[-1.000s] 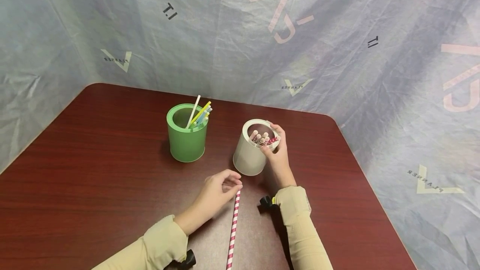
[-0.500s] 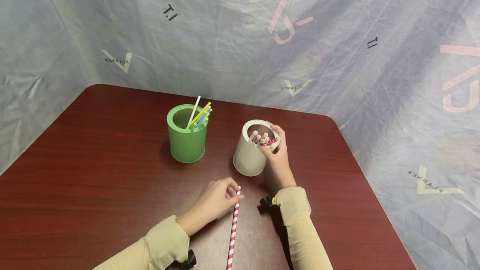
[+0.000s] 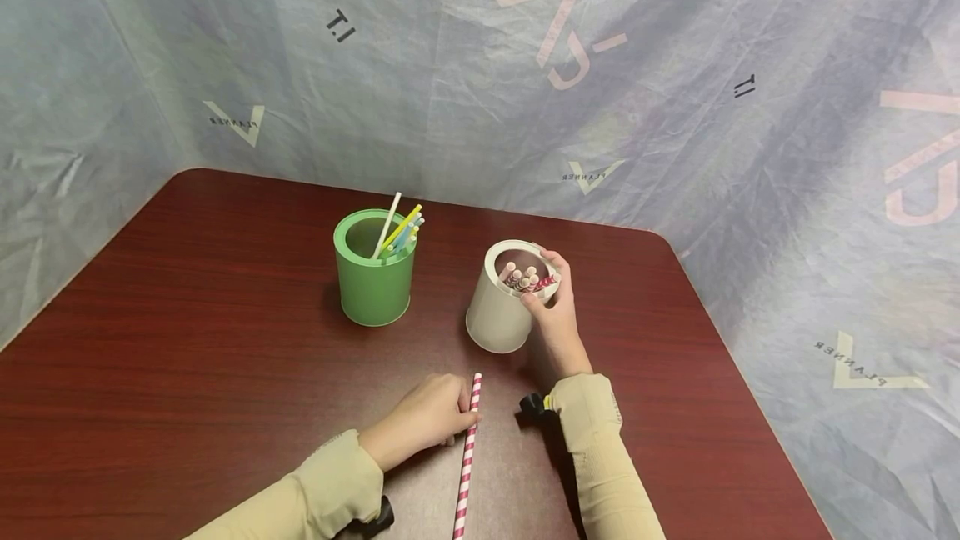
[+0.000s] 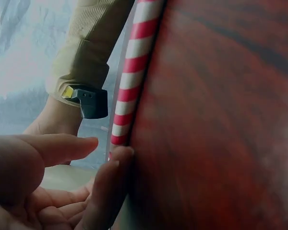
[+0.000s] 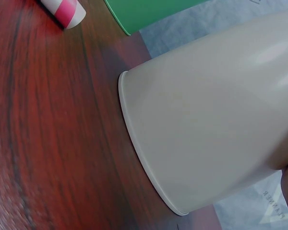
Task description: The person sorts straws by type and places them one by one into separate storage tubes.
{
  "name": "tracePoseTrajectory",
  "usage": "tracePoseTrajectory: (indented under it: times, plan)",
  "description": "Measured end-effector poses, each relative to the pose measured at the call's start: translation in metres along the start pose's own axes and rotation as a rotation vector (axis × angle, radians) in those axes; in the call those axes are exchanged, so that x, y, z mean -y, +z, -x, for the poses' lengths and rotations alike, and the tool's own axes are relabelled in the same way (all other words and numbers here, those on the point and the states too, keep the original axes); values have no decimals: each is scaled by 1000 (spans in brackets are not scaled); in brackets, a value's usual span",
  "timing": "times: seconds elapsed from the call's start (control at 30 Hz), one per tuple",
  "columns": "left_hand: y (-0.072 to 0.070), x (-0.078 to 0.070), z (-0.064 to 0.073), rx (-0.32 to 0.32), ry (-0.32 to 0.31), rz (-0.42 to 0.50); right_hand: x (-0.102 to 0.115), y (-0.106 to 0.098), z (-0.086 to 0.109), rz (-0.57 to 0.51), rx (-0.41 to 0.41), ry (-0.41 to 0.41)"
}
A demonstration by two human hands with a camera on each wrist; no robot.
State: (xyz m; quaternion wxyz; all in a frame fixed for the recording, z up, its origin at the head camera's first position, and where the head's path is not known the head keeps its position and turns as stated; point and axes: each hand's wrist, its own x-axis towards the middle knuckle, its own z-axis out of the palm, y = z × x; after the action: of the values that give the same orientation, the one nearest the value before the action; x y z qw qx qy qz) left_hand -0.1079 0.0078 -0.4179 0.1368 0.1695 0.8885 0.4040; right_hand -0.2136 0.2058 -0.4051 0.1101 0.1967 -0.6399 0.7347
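A red-and-white striped straw (image 3: pixel 466 473) lies lengthwise on the table, its far end pointing toward the off-white can (image 3: pixel 497 315). My left hand (image 3: pixel 423 415) is at the straw near that end. In the left wrist view, the index fingertip (image 4: pixel 125 152) is right at the straw's edge, and the thumb (image 4: pixel 77 147) stands apart from it. My right hand (image 3: pixel 558 315) grips the off-white can by its rim, thumb in front and fingers behind. Inside this can stand several striped straws (image 3: pixel 525 277). The right wrist view shows the can's lower wall close up.
A green can (image 3: pixel 373 290) with several white, yellow and blue straws (image 3: pixel 401 232) stands left of the off-white can. The dark red table (image 3: pixel 187 315) has rounded far corners. Behind it hangs a grey printed cloth (image 3: pixel 450 65).
My left hand has slid back toward me along the straw, uncovering its far end. The straw looks unmoved. My right hand stays on the off-white can.
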Motion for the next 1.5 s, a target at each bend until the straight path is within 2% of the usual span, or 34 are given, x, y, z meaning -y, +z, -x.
tracePoseTrajectory:
  times: [0.17,0.43,0.63,1.13,1.23,1.5]
  plan:
    - [1,-3,-2,49,-45,36,0,0,0,-11,-4,5]
    - [3,-8,-7,100,-90,44,1,1,-1,-3,-8,22]
    - [7,-8,-10,103,-105,99,2,2,-2,-9,-12,21]
    - [7,-5,-14,138,-135,128,1,0,-1,-13,-16,13]
    - [6,-3,-14,154,-139,174,1,-1,-1,-3,-16,16]
    - [2,4,-10,202,-111,368,-1,0,-1,-10,-8,7]
